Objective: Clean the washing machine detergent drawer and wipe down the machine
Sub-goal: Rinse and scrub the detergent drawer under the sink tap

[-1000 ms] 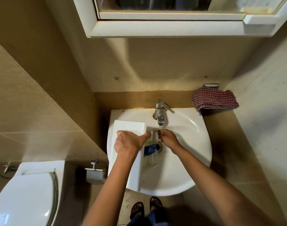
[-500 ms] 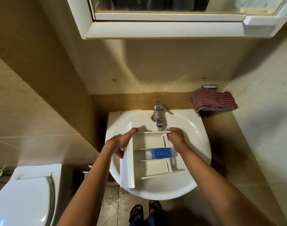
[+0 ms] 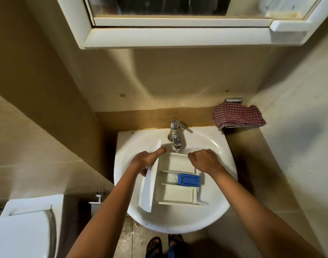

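The detergent drawer point(image 3: 178, 196) lies in the sink point(image 3: 215, 216) under the tap point(image 3: 175, 135). The left hand point(image 3: 144, 161) grips its front panel, and the fingers of the right hand point(image 3: 204, 161) curl over its rear wall. Tilting it slowly should let water flush every compartment.

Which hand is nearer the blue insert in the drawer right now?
Right. The right hand holds the rear corner of the detergent drawer, right beside the blue insert. The left hand grips the drawer's front panel, across the compartments from it.

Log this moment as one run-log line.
step: rinse | detergent drawer: in sink under tap, compartments up | left hand: grips drawer front | right hand: holds far edge | checked cloth: right of sink
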`<act>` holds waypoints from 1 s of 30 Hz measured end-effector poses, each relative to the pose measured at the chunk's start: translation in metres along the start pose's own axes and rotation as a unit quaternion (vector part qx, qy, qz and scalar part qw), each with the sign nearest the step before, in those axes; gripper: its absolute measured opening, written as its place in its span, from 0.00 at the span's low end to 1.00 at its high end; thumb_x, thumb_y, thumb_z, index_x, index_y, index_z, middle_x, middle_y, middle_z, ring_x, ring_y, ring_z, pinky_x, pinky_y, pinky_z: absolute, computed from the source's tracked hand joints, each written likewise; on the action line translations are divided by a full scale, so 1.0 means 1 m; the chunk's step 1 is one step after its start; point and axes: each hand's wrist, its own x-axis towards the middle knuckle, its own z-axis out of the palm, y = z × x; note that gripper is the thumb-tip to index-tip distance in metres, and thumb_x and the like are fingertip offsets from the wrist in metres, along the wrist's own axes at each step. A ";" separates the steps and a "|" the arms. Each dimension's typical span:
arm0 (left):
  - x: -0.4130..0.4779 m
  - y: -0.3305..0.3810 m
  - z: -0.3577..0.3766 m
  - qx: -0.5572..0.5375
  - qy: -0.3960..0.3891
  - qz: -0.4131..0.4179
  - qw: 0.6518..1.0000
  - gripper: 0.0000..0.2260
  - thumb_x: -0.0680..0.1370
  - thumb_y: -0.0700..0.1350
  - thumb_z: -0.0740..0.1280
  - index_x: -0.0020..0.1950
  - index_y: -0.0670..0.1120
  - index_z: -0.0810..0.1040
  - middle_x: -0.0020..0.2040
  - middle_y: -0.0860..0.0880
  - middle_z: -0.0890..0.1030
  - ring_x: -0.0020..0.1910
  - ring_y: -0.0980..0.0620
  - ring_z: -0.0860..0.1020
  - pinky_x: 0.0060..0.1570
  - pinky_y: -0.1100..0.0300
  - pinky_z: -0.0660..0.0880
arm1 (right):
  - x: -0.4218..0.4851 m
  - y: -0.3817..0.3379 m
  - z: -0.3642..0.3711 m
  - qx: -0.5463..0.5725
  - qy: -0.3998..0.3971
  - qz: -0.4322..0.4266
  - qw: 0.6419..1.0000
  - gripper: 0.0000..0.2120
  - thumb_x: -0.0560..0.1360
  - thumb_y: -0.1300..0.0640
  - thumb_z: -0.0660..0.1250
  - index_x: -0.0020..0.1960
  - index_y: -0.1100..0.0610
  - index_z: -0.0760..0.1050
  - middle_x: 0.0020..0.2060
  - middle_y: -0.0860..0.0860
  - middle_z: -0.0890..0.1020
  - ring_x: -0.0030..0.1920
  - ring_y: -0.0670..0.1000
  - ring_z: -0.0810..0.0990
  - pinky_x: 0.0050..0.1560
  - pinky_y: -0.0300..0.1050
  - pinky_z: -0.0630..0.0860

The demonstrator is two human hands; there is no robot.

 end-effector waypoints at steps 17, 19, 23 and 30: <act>0.023 0.006 0.011 -0.032 -0.075 -0.076 0.994 0.51 0.57 0.76 0.66 0.68 0.41 0.71 0.58 0.38 0.78 0.52 0.34 0.80 0.44 0.47 0.81 | -0.026 -0.011 0.057 0.052 0.057 -0.133 0.988 0.30 0.78 0.45 0.41 0.77 0.56 0.55 0.74 0.53 0.62 0.75 0.51 0.60 0.73 0.42 0.49; 0.025 0.003 0.016 -0.057 -0.078 -0.088 0.991 0.48 0.61 0.74 0.66 0.69 0.41 0.70 0.59 0.37 0.77 0.52 0.33 0.79 0.44 0.46 0.80 | -0.021 -0.024 0.058 0.066 0.052 -0.092 0.992 0.33 0.76 0.44 0.39 0.76 0.58 0.58 0.74 0.56 0.64 0.75 0.54 0.60 0.74 0.45 0.49; 0.032 -0.006 0.022 -0.115 -0.047 -0.085 0.989 0.46 0.62 0.75 0.64 0.66 0.39 0.72 0.58 0.38 0.77 0.47 0.35 0.80 0.41 0.49 0.81 | -0.008 -0.061 0.054 0.072 0.026 -0.165 0.983 0.32 0.77 0.47 0.40 0.76 0.63 0.55 0.75 0.58 0.59 0.76 0.55 0.53 0.75 0.43 0.43; 0.032 -0.030 0.014 -0.180 -0.013 -0.079 0.980 0.44 0.60 0.75 0.64 0.55 0.37 0.78 0.47 0.40 0.78 0.43 0.36 0.82 0.42 0.44 0.82 | 0.003 -0.020 0.059 0.067 0.079 -0.088 0.991 0.28 0.80 0.49 0.47 0.76 0.61 0.54 0.76 0.57 0.56 0.77 0.55 0.52 0.74 0.44 0.44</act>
